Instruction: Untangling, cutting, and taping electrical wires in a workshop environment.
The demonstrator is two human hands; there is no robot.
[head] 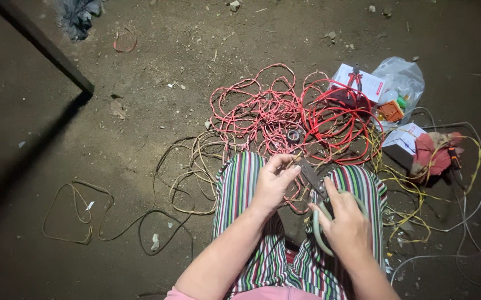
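Your left hand (pixel 274 183) pinched a thin wire end — your right hand (pixel 347 225) gripped grey-handled metal scissors (pixel 314 180) above tangled red wires (pixel 307 114)

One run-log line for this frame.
left hand: pinching wire end | right hand: gripping pliers | red wire tangle on dirt floor

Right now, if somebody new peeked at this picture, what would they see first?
Probably the big tangle of red wire spread on the dirt floor, right in front of the person's striped knees. Next, the two hands in the middle: the left hand pinches a wire end while the right hand grips pale-handled cutters. To the right lie yellow wires and small white boxes.
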